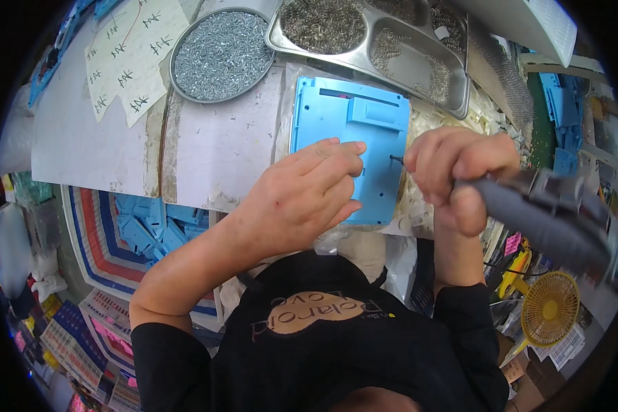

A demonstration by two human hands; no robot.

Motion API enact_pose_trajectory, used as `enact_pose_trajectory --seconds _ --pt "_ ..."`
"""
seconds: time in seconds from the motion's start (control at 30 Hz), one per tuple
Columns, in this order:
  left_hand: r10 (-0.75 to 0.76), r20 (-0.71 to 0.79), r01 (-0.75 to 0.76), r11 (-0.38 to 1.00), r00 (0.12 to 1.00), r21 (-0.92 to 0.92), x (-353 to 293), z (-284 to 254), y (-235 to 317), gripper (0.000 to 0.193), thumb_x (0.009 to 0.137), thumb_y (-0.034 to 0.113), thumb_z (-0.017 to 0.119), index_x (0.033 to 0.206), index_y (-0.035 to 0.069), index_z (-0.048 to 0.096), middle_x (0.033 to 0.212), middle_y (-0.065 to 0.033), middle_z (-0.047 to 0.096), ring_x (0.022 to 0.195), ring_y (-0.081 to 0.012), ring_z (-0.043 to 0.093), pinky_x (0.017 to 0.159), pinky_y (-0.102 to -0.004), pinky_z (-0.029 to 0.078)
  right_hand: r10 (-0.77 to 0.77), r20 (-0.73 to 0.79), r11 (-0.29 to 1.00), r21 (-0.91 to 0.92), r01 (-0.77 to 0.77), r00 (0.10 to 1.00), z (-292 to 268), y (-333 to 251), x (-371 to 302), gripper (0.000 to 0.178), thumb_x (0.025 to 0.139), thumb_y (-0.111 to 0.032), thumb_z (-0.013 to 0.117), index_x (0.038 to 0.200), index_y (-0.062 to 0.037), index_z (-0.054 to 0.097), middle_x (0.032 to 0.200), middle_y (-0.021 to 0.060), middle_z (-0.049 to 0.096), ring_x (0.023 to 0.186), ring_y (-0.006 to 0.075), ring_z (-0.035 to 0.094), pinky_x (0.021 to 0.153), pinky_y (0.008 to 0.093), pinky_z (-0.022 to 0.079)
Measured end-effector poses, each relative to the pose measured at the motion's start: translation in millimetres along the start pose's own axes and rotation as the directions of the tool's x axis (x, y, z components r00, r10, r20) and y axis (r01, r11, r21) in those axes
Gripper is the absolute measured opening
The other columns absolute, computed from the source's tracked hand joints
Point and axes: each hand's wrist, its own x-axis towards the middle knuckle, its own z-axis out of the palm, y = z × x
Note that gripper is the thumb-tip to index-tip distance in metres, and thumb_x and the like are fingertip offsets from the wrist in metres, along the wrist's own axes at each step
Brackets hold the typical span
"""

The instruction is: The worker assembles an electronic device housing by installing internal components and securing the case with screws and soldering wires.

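Note:
A blue plastic housing point(374, 147) with a raised block and small holes lies on the bench in front of me. My right hand point(453, 161) is closed around a dark electric screwdriver point(535, 209), whose body is blurred. The thin bit points left, its tip at a hole near the housing's right edge; whether a screw sits there is too small to tell. My left hand point(309, 192) lies over the housing's left part, fingers loosely bent and thumb apart from them. I see nothing held in it, though its palm side is hidden.
Beyond the housing are a round metal dish point(221, 55) of screws and a compartmented steel tray point(360, 56) of small metal parts. A marked paper sheet point(127, 58) lies far left. Blue pieces fill a striped bag point(93, 233) below the bench. A yellow fan point(549, 309) stands lower right.

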Motion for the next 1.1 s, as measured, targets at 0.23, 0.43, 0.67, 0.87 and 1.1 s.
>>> enact_pose_trajectory --seconds 0.23,0.43,0.67,0.87,1.1 --pt "-0.021 -0.044 0.019 0.999 0.999 -0.039 -4 5 -5 0.026 0.079 0.011 0.078 0.081 0.0 0.054 0.11 -0.0152 0.061 0.116 -0.0354 0.065 0.1 -0.0492 0.055 0.029 0.012 0.989 -0.148 -0.026 1.0 8 3 1 0.033 0.094 -0.032 0.074 0.099 -0.0093 0.051 0.055 -0.001 0.052 0.044 0.0138 0.051 0.049 0.0321 0.046" --pt "-0.124 -0.093 0.104 0.975 0.988 -0.195 -15 -9 -5 0.027 0.082 0.012 0.078 0.079 0.002 0.053 0.108 -0.0176 0.063 0.096 -0.0307 0.066 0.088 -0.0419 0.057 -0.019 0.023 0.998 0.052 0.018 1.0 12 -28 -10 0.033 0.094 -0.033 0.075 0.106 -0.0105 0.055 0.056 -0.0041 0.052 0.043 0.0141 0.05 0.049 0.0301 0.046" --pt "-0.202 -0.104 0.186 0.972 0.974 -0.142 -11 -6 7 0.027 0.081 0.009 0.08 0.08 0.003 0.053 0.111 -0.0154 0.065 0.086 -0.0288 0.064 0.075 -0.0383 0.054 -0.049 0.185 0.998 -0.038 0.057 0.982 22 -1 -23 0.037 0.091 -0.025 0.078 0.111 -0.0053 0.054 0.059 0.002 0.054 0.047 0.0183 0.054 0.052 0.0311 0.049" --pt "-0.159 -0.129 0.15 0.986 0.979 -0.08 -5 -13 1 0.021 0.079 0.008 0.081 0.085 0.004 0.062 0.102 -0.0105 0.069 0.088 -0.0279 0.068 0.074 -0.0374 0.056 -0.085 0.047 0.984 0.16 0.076 0.995 -1 -22 10 0.04 0.096 -0.025 0.066 0.126 -0.0034 0.052 0.059 -0.001 0.051 0.048 0.0146 0.048 0.05 0.0287 0.042" --pt "-0.306 -0.116 0.274 0.933 0.945 -0.233 1 -19 5 0.015 0.078 0.001 0.081 0.087 0.002 0.07 0.095 -0.0097 0.074 0.087 -0.0245 0.072 0.075 -0.0329 0.057 -0.054 -0.122 0.991 -0.126 0.038 0.991 -29 25 47 0.041 0.096 -0.026 0.057 0.129 -0.0026 0.051 0.063 0.0008 0.045 0.055 0.0138 0.043 0.061 0.0357 0.044"
